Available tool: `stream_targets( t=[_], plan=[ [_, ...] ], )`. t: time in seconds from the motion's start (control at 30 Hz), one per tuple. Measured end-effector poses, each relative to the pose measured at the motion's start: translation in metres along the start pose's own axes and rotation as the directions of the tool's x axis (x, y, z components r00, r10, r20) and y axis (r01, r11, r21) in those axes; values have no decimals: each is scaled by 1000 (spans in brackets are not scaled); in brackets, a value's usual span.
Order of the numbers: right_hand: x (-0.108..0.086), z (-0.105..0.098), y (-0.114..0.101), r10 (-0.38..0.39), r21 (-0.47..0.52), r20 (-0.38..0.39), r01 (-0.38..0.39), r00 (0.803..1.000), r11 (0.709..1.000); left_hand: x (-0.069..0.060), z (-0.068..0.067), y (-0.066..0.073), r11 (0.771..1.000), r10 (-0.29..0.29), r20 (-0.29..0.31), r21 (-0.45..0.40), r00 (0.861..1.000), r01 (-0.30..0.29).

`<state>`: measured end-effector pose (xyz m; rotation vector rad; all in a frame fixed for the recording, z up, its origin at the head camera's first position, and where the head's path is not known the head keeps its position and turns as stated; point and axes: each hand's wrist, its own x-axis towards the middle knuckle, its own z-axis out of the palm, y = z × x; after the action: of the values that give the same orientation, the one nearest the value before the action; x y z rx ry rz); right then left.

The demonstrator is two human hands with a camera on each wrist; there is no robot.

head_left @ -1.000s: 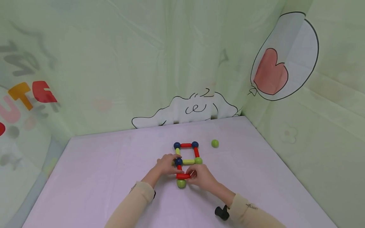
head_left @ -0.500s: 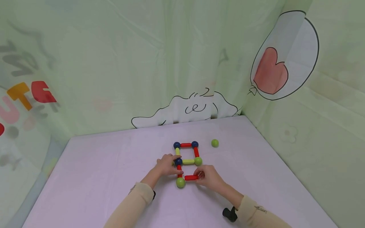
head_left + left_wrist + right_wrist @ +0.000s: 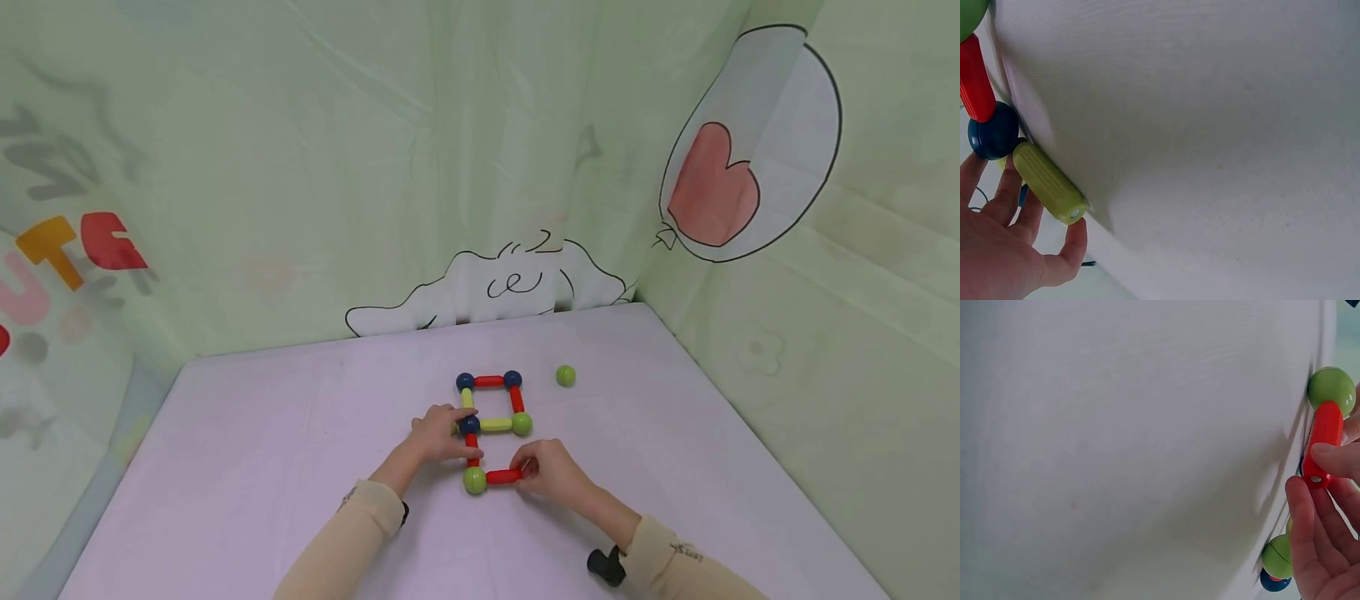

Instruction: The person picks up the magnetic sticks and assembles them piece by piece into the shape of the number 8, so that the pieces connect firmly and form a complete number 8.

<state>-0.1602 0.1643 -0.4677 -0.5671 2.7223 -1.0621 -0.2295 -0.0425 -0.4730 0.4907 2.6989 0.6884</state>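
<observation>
My left hand [image 3: 441, 433] holds the built frame at a dark blue ball [image 3: 469, 425], with thumb and forefinger on either side of it. A yellow-green rod [image 3: 1050, 181] sticks out from that ball beside the fingers, its outer end bare. Between thumb and fingers my right hand [image 3: 551, 468] pinches a red magnetic rod [image 3: 502, 477]. One end of this rod meets a green ball [image 3: 475, 481]; its metal-tipped other end [image 3: 1316, 479] shows in the right wrist view. Another red rod [image 3: 472, 448] joins the green ball to the blue one.
A square of balls and rods lies behind the hands, with a red rod [image 3: 489, 381] at its far side and a green ball [image 3: 522, 423] at its near right corner. A loose green ball [image 3: 566, 376] sits farther right on the pale cloth-covered table [image 3: 300, 442].
My right hand has moved right and slightly nearer. Its red rod has gone from above the near green ball to that ball's right side, touching it. The left hand has stayed in place.
</observation>
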Motion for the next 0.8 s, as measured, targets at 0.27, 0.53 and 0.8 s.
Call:
stream_targets(
  t=[0.27,0.53,0.8],
  plan=[
    [0,3,1,42,3,26,-42,999,999,-2,0,0,1000,5,-2,-7,1000,-5],
    [0,2,1,58,26,27,-59,998,998,-3,-1,-2,998,0,7,-62,1000,1],
    [0,2,2,11,41,16,-12,1000,999,-2,0,-4,999,4,9,-50,1000,-4]
  ],
)
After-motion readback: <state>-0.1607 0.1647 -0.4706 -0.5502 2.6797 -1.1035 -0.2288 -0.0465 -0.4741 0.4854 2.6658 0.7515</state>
